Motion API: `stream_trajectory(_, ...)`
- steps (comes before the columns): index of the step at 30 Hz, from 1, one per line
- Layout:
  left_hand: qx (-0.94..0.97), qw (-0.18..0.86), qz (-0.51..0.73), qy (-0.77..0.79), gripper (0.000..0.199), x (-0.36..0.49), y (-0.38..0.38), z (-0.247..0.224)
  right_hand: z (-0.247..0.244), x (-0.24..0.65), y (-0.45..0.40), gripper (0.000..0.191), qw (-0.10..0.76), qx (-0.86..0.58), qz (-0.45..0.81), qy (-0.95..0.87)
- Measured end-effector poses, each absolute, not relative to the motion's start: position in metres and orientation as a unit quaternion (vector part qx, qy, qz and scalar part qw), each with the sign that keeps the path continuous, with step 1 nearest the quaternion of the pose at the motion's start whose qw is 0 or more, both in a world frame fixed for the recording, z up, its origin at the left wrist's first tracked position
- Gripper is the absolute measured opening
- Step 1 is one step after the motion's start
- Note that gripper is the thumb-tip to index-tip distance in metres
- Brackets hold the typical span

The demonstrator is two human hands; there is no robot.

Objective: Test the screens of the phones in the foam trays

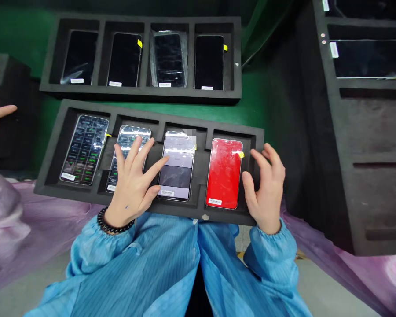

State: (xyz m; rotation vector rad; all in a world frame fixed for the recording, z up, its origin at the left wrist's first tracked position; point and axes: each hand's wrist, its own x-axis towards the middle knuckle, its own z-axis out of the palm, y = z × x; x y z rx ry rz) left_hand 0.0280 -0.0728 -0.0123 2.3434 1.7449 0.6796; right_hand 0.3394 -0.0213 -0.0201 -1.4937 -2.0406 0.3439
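A black foam tray (203, 214) in front of me holds several phones in separate compartments. My left hand (132, 180) is spread over the second phone (127, 132), its index finger reaching the left part of the third phone (174, 176), which shows a pale screen with a dark band. Beside the tray's right end, my right hand (267, 185) has its fingers apart and curved, holding nothing, right of a phone with a red screen (224, 176). The leftmost phone (85, 149) displays a dark grid with green text.
Behind lies another foam tray (145, 92) with several dark phones, one in a plastic bag (169, 59). At the right stands a large foam tray (379, 189) holding a dark phone (371, 58). Another person's hand (0, 114) shows at the left edge.
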Motion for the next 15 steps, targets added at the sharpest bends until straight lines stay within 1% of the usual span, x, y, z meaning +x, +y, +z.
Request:
stream_trajectory(2,0.772,0.057,0.240,0.586,0.064,0.026,-0.078,-0.014,-0.024,0.341,-0.022,0.058,0.324,-0.586,0.154,-0.726)
stream_trajectory(4,0.766,0.022,0.276,0.580,0.061,0.023,-0.086,-0.016,-0.028,0.342,-0.024,0.064,0.345,-0.612,0.196,-0.684)
stream_trajectory(7,0.772,-0.034,0.302,0.558,0.058,0.017,-0.097,-0.022,-0.031,0.343,-0.025,0.063,0.347,-0.638,0.244,-0.643)
stream_trajectory(9,0.776,-0.058,0.302,0.551,0.057,0.013,-0.104,-0.026,-0.032,0.342,-0.025,0.062,0.347,-0.646,0.252,-0.632)
stream_trajectory(12,0.772,-0.050,0.279,0.569,0.055,0.011,-0.109,-0.027,-0.030,0.341,-0.024,0.061,0.346,-0.650,0.255,-0.627)
stream_trajectory(15,0.792,0.007,0.211,0.574,0.055,0.014,-0.107,-0.020,-0.028,0.340,-0.023,0.059,0.345,-0.650,0.257,-0.626)
